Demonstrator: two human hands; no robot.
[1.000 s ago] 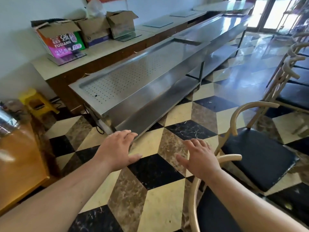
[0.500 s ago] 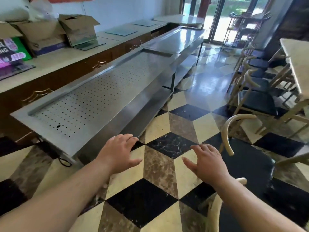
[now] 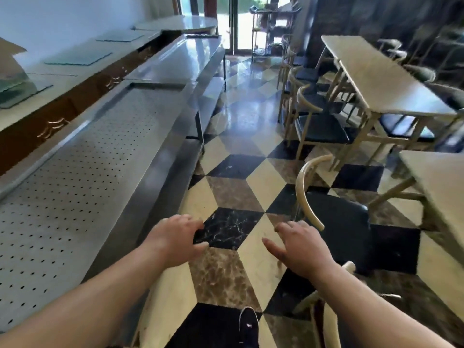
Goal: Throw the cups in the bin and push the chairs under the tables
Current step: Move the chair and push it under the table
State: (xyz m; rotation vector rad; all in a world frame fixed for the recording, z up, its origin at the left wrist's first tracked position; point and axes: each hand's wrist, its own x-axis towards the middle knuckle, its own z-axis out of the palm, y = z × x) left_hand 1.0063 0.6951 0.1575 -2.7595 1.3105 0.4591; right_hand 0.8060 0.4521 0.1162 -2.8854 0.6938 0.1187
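My left hand and my right hand are stretched out over the checkered floor, fingers spread, holding nothing. A pale wooden chair with a black seat stands pulled out just right of my right hand, its curved backrest close to my fingertips without touching. It sits beside a light-topped table at the right edge. Further back, several more chairs stand along another long table. No cup and no bin are in view.
A long steel counter with a perforated top runs along the left, with a wooden sideboard behind it. An aisle of checkered floor leads to glass doors at the back. My shoe shows at the bottom.
The view has swung right and moved forward along the aisle. The cardboard boxes have left view and the tables at right have come in. Both hands stay open and spread.
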